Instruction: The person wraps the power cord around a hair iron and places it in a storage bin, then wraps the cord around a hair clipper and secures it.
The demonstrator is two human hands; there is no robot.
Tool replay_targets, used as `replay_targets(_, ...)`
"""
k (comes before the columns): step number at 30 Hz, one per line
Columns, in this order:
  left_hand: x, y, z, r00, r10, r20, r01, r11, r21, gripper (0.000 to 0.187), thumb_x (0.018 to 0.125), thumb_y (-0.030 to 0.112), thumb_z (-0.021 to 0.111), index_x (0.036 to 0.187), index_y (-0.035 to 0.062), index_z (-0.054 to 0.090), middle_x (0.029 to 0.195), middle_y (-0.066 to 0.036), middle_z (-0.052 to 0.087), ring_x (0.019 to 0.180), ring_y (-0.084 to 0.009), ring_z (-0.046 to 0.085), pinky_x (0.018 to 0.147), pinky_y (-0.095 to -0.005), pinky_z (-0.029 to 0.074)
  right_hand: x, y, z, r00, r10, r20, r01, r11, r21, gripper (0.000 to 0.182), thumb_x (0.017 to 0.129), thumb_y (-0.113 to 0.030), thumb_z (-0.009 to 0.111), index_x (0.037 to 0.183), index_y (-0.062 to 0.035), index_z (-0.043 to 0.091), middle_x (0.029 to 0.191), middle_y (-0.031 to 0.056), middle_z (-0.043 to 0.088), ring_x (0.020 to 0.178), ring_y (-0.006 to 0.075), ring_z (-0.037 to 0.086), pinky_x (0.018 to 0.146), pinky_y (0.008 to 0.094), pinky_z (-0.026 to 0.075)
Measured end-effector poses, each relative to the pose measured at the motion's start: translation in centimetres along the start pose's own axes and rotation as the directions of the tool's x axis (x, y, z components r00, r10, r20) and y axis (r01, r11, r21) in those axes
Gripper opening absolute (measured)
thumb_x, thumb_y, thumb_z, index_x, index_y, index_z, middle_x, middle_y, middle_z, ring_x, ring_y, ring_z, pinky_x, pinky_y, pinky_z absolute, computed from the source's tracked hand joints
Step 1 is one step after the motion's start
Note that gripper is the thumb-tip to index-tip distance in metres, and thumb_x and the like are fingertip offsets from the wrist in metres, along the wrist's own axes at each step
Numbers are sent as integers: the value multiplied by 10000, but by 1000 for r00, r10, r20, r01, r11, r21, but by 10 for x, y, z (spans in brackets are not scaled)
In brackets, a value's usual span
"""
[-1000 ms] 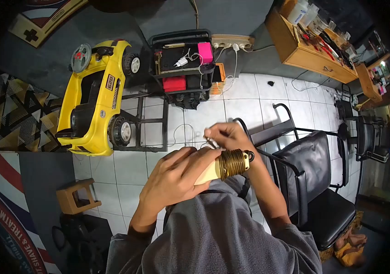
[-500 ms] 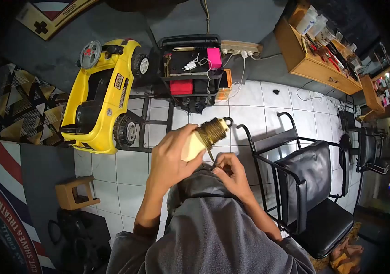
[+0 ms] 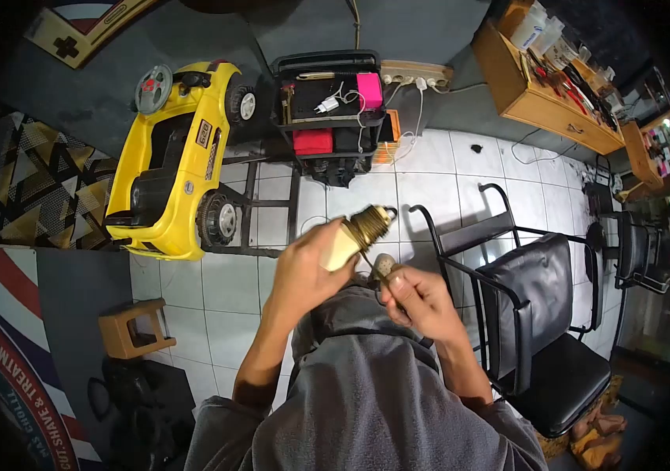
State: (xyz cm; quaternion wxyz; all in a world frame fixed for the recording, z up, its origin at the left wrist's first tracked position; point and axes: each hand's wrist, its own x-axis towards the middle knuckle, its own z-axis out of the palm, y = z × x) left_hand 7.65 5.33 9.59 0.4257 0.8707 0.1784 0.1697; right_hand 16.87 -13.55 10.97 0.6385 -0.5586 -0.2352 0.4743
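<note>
At the centre of the frame the left hand (image 3: 307,267) is wrapped around the pale handle of a wooden spool (image 3: 357,234), whose far end is wound with brass-coloured wire and points up and to the right. Just below and right of it, the right hand (image 3: 413,298) has its fingers pressed together, pinching a small roundish piece (image 3: 385,267) from which a thin strand runs up to the winding. Both hands hover above the person's grey sleeves and lap (image 3: 366,392).

Around them: a black chair (image 3: 543,314) to the right, close beside the right forearm; a yellow toy car (image 3: 174,157) in the upper left; a black cart (image 3: 327,118) with pink and red items at top centre, a power strip (image 3: 417,76) just beside it; a wooden counter (image 3: 543,98) in the upper right; a small wooden stool (image 3: 127,330) at lower left.

Compared with half a second ago, the right hand has risen and shifted right, nearer the spool's wound end, and the left hand sits slightly lower.
</note>
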Motion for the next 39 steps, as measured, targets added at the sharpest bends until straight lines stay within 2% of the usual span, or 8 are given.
replay_targets(3, -6, 6, 8, 986, -1, 166, -4, 1000, 30, 600, 660, 54, 758, 1227, 14, 567, 1044, -188, 650, 884, -325, 671, 748, -357, 531, 5, -17, -2, 995, -81, 60, 67, 977, 203, 211, 956, -129, 567, 992, 76, 597, 714, 23, 513, 528, 63, 483, 444, 209, 371)
replay_targets(14, -9, 16, 2, 814, 86, 574, -68, 996, -53, 418, 715, 235, 759, 1034, -7, 638, 942, -137, 568, 853, -327, 604, 770, -364, 498, 39, -50, -30, 899, -422, -118, 253, 721, -645, 107, 820, -87, 705, 865, 10, 697, 701, 53, 575, 574, 105, 521, 537, 254, 408)
replay_targets(21, -17, 17, 2, 859, 194, 473, -145, 980, -138, 540, 702, 217, 812, 1138, -2, 579, 1066, -137, 575, 900, -312, 632, 788, -364, 511, 72, 5, -52, 932, -323, -167, 191, 826, -530, 180, 855, -174, 713, 847, 4, 682, 695, 24, 583, 587, 71, 515, 549, 244, 418)
replay_targets(27, -15, 27, -4, 920, 269, 287, -205, 950, -235, 468, 677, 162, 819, 1072, 31, 604, 1037, -112, 601, 905, -320, 644, 762, -391, 534, 76, 47, -67, 990, 71, 124, -46, 979, -199, 218, 882, -229, 698, 806, -25, 687, 686, -37, 577, 667, 42, 496, 588, 220, 399)
replay_targets(31, -19, 18, 3, 901, 310, 303, -236, 938, -255, 443, 667, 163, 825, 1029, 30, 608, 942, -94, 580, 842, -288, 643, 736, -371, 533, 65, 65, -61, 954, -228, 195, 285, 892, -352, 196, 847, -204, 706, 824, -12, 670, 1160, 139, 595, 1097, 221, 547, 952, 337, 418)
replay_targets(35, -20, 16, 8, 918, 293, 267, -206, 928, -309, 457, 662, 168, 832, 1031, 22, 605, 953, -96, 593, 855, -287, 642, 734, -365, 531, 57, 69, -53, 899, -368, 236, 437, 758, -485, 155, 848, -151, 685, 934, -27, 652, 1239, 152, 577, 1176, 244, 531, 1016, 363, 399)
replay_targets(37, -19, 16, 9, 922, 276, 271, -180, 926, -331, 461, 662, 173, 835, 1031, 19, 605, 957, -96, 598, 868, -285, 644, 739, -364, 531, 48, 65, -46, 964, -213, 158, 195, 973, 122, 222, 843, -92, 667, 1046, -29, 606, 1228, 147, 582, 1205, 250, 523, 1054, 383, 373)
replay_targets(39, -17, 17, 8, 932, 230, 279, -116, 920, -374, 457, 675, 179, 838, 1038, 24, 607, 976, -94, 604, 932, -263, 657, 805, -360, 531, 47, 73, -54, 948, -230, 220, 179, 957, 226, 309, 817, -84, 699, 1094, -20, 577, 1225, 142, 581, 1189, 246, 538, 1045, 365, 382)
